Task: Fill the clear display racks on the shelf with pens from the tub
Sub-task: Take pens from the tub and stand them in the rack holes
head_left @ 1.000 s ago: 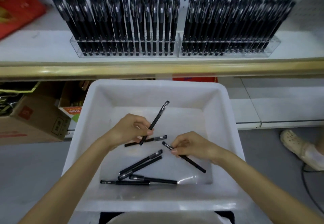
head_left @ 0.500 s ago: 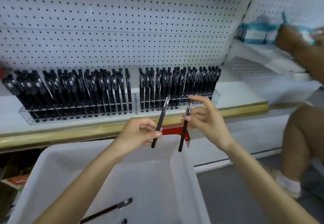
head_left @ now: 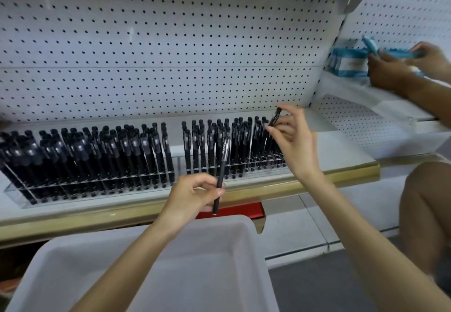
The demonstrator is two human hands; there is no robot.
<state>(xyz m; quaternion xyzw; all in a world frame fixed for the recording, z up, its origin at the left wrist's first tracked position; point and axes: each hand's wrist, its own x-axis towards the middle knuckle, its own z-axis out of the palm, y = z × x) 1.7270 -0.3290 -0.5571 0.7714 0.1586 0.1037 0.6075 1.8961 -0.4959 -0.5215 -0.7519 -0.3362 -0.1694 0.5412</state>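
Plainly, each pen is a light, stiff plastic stick with a smooth barrel, so a fingertip pinch is enough. I judge the best hold to be mid-barrel or just below the cap, which leaves the lower end free to find a slot.

The left hand pinches one pen low on its barrel between thumb and forefinger, the other fingers curled in. This pen is in front of the right rack, crossing its front wall near its left half. Its long axis is close to upright, the capped end up and leaning slightly right, the plain end down toward the tub, which lies below and in front of the right rack.

The right hand pinches a second pen near its capped end with the fingertips, the remaining fingers loosely spread, above the right rack's right end. That pen also stands near upright, its top tilted a little right and its lower part hidden. I cannot tell whether it has entered a slot. Open holes show at the right rack's right end; they look narrow, so a pen entered askew could knock its neighbours
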